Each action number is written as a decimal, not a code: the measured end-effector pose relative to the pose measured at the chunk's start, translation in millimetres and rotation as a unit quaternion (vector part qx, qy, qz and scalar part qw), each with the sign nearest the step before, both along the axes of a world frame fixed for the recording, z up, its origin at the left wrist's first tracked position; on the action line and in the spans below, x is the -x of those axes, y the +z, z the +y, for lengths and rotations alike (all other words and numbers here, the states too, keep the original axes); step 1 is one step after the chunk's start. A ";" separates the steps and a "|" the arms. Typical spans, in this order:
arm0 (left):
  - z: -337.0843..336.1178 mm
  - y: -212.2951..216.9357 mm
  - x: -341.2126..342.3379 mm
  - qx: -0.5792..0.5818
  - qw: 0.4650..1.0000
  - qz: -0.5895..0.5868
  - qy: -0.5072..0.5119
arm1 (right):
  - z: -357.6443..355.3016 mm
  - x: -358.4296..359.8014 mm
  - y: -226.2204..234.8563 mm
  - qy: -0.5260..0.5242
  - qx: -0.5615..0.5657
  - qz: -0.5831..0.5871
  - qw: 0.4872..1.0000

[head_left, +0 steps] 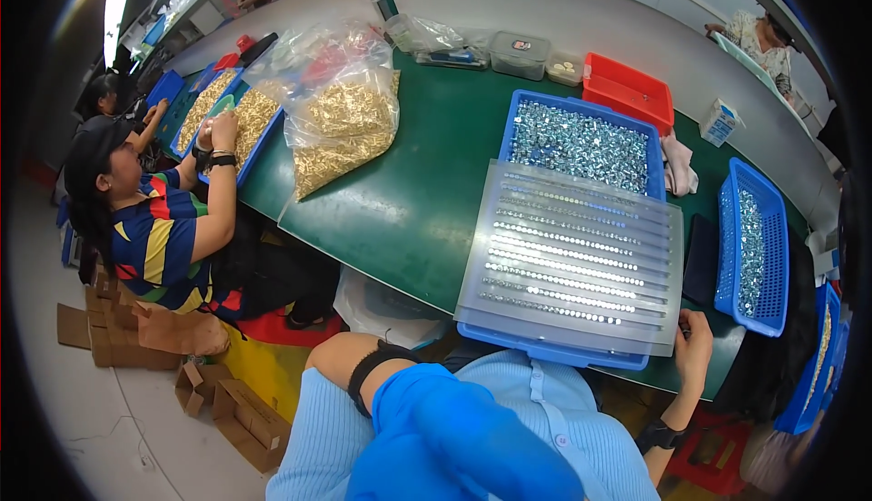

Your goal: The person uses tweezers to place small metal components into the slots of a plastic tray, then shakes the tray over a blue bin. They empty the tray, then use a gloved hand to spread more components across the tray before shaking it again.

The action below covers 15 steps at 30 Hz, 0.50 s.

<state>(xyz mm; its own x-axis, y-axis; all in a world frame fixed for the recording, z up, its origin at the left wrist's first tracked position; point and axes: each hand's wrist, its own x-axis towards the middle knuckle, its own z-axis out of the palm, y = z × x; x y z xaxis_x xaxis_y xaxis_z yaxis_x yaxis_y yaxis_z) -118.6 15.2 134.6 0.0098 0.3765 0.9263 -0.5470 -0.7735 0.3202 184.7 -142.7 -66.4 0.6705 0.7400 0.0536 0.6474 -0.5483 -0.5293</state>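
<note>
A translucent plastic board [568, 327] with several grooved rows of small shiny silver pieces lies tilted over the front of a blue tray [509, 119]. Small silver metal pieces [581, 147] fill the back of that tray. At the board's right front edge my right hand [695, 347] has its fingers curled in against the rim; a dark band circles the wrist. My left forearm reaches toward the tray's front left corner, and my left hand [442, 348] is mostly hidden in shadow under the tray, its fingers out of sight.
A blue basket [775, 260] of silver pieces stands right, a red tray [652, 97] behind. Clear bags of gold pieces [350, 119] sit left on the green table [404, 242]. A co-worker [163, 219] handles gold pieces at the left. Cardboard boxes [245, 419] lie on the floor.
</note>
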 end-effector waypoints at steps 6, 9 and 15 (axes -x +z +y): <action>-0.6 -12.6 -3.9 -0.032 0.998 -0.044 -0.020 | -1.6 -0.7 -2.4 0.011 -0.023 0.008 1.000; -3.3 -11.4 -2.8 0.000 1.000 -0.015 0.013 | -2.2 -1.0 -2.9 0.011 -0.025 0.009 1.000; -9.6 -2.6 -18.9 0.038 0.998 -0.033 0.045 | -1.8 0.2 -1.3 0.014 -0.025 0.011 1.000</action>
<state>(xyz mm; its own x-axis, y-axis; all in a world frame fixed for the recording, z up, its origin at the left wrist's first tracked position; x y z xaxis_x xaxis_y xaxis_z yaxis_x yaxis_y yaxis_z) -99.7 5.6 132.0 -0.0877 0.4424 0.8925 -0.4979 -0.7955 0.3454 184.5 -144.6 -67.7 0.6507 0.7554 0.0771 0.6505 -0.5022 -0.5698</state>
